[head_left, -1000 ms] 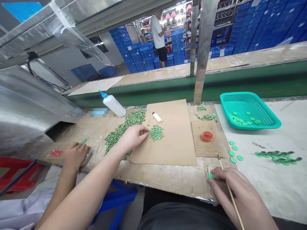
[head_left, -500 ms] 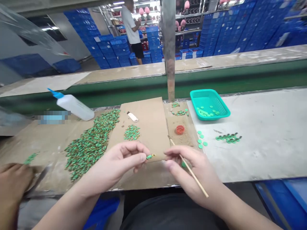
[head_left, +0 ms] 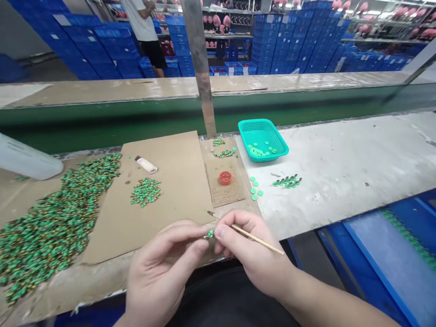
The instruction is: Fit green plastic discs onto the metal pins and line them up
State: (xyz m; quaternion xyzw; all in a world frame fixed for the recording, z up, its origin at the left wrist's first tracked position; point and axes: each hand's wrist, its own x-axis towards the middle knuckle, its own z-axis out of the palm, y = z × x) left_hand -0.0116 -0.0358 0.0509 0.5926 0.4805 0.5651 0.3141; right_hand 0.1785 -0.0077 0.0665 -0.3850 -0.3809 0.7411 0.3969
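Observation:
My left hand point(head_left: 166, 268) is closed near the table's front edge, pinching a small green piece point(head_left: 209, 234) between thumb and fingertips. Close against it, my right hand point(head_left: 250, 243) grips a thin wooden stick point(head_left: 264, 242) whose dark tip points up and left. The right thumb and finger also meet the green piece, which they partly hide. Ahead of the hands lies a cardboard sheet point(head_left: 180, 177) bearing a small pile of green-and-gold pieces point(head_left: 146, 191). A red cap-like dish point(head_left: 225, 177) rests on a smaller board point(head_left: 231, 196).
A large heap of green-and-gold pieces point(head_left: 64, 213) spreads at left beside a white bottle point(head_left: 27, 159). A teal basket point(head_left: 264, 157) contains green discs; more discs point(head_left: 253, 191) and dark-topped pieces point(head_left: 288, 181) lie nearby. A metal post point(head_left: 200, 68) rises behind. Blue crates point(head_left: 391, 254) stand lower right.
My hands have come together, with the right fingers now at the green piece. The view has swung right, so the other person's hand at left is out of sight.

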